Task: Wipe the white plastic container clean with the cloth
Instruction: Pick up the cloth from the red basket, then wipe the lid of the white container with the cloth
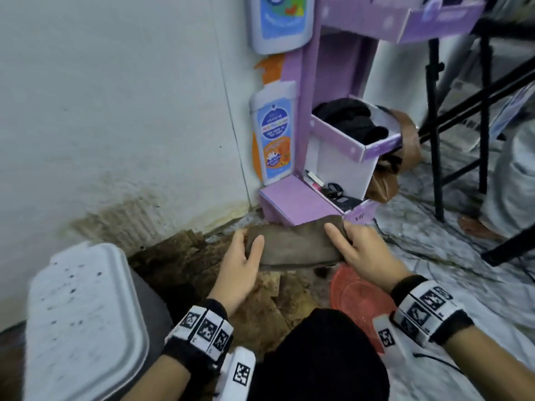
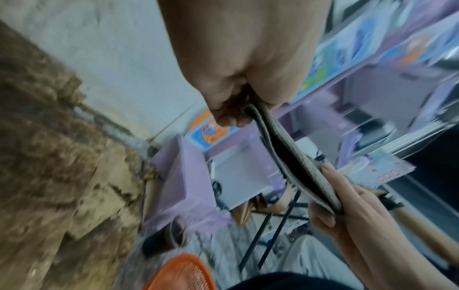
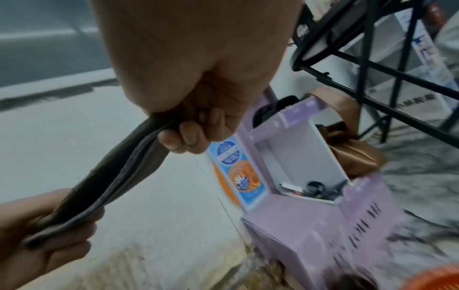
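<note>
Holding the folded cloth (image 1: 295, 244) stretched between our left hand (image 1: 243, 259) and right hand (image 1: 364, 250), each grip pinching one end, we have yet to wipe: the speckled white plastic container (image 1: 84, 319) rests beside our left forearm, untouched.

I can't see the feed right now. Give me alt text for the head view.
Both hands hold a folded brown cloth stretched between them, left hand and right hand at its ends. The speckled white plastic container sits untouched at lower left, beside a purple cardboard stand.
</note>
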`<state>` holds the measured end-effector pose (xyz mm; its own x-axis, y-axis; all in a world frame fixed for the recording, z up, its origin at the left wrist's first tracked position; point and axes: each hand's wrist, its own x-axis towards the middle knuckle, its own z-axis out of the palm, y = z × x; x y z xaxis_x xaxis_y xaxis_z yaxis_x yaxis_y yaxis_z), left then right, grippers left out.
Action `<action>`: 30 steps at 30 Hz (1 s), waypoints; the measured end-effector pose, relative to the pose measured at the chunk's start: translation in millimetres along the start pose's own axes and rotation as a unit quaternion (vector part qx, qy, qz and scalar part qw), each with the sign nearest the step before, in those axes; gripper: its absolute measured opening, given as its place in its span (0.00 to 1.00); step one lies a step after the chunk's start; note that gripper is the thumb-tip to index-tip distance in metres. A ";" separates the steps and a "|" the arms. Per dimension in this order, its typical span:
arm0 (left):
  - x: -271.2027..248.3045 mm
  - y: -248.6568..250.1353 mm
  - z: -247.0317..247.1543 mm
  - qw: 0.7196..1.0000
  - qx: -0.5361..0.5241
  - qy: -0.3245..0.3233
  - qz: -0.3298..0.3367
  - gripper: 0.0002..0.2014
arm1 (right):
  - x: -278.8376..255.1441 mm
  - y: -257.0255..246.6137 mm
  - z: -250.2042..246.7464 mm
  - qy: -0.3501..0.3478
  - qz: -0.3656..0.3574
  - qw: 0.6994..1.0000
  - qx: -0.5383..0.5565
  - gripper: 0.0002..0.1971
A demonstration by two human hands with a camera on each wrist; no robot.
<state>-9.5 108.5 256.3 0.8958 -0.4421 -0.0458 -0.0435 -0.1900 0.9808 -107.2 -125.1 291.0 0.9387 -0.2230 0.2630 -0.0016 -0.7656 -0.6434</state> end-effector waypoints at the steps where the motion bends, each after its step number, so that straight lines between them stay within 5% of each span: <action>1: -8.1 9.7 -12.6 1.000 -0.015 0.011 0.004 0.17 | 4.7 -15.7 -2.9 -0.007 -0.015 1.000 -0.006 0.26; 5: -42.3 37.3 -68.6 0.997 -0.007 0.070 0.045 0.07 | 19.3 -80.9 1.5 -0.022 -0.070 0.997 -0.023 0.25; 8: -72.4 52.2 -112.7 0.992 -0.002 0.113 0.057 0.12 | 25.8 -129.1 18.8 -0.032 -0.103 0.994 -0.008 0.25; 17: -171.7 57.8 -209.9 0.970 0.002 0.240 0.043 0.03 | 13.8 -235.7 88.4 -0.093 -0.179 0.978 0.050 0.25; 24: -221.3 10.9 -246.9 0.954 0.023 0.298 0.011 0.10 | -23.2 -265.3 155.6 -0.176 -0.126 0.972 0.095 0.24; 30: -209.5 -39.1 -263.8 0.952 0.144 0.270 -0.027 0.07 | -56.7 -237.7 219.2 -0.185 0.008 0.976 0.116 0.23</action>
<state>-78.8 439.8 277.5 0.9935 0.0757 0.0850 -0.0400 -0.4672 0.8832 -84.5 201.8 271.4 0.9995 0.0323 0.0018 0.0207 -0.5973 -0.8017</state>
